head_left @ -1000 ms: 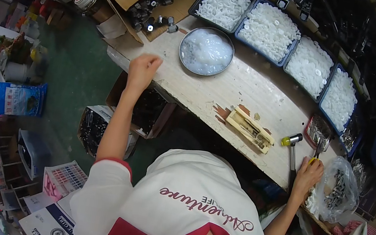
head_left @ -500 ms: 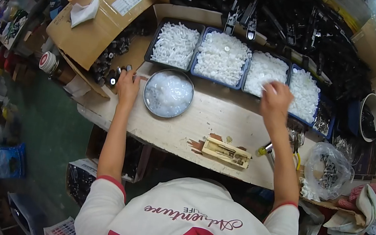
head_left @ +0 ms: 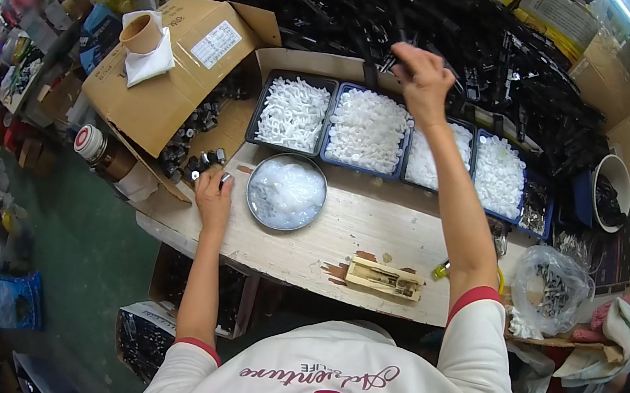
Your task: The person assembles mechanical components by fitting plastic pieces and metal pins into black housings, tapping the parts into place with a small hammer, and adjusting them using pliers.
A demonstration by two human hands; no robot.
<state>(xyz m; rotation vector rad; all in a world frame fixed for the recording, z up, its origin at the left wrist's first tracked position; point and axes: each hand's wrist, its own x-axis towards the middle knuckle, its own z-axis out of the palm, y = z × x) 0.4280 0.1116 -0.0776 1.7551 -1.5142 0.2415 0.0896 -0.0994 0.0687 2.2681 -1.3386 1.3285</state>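
Observation:
My left hand (head_left: 213, 195) rests on the bench between the cardboard box and the round bowl (head_left: 282, 226). Its fingers are closed around a small shiny cylindrical part (head_left: 226, 179). Similar dark, silver-ended parts (head_left: 211, 156) lie just beyond. A whitish, translucent mass (head_left: 288, 188) fills the bowl. Stretched far forward, my right hand (head_left: 425, 83) is at the near edge of a heap of black elongated parts (head_left: 347, 2). Its fingers are curled at a black part with a metallic glint, partly hidden by the hand.
Trays of white plastic pieces (head_left: 293, 114) line the back of the bench, with a tray of metal pieces (head_left: 534, 206) at the right. A wooden fixture (head_left: 384, 279) lies near the front edge. A clear bag (head_left: 552, 286), a white bucket (head_left: 618, 190) and a cardboard box (head_left: 156, 74) stand around.
My right hand has moved from the third white-piece tray up and left to the black heap. My left hand stays near the dark parts. The camera view has shifted slightly.

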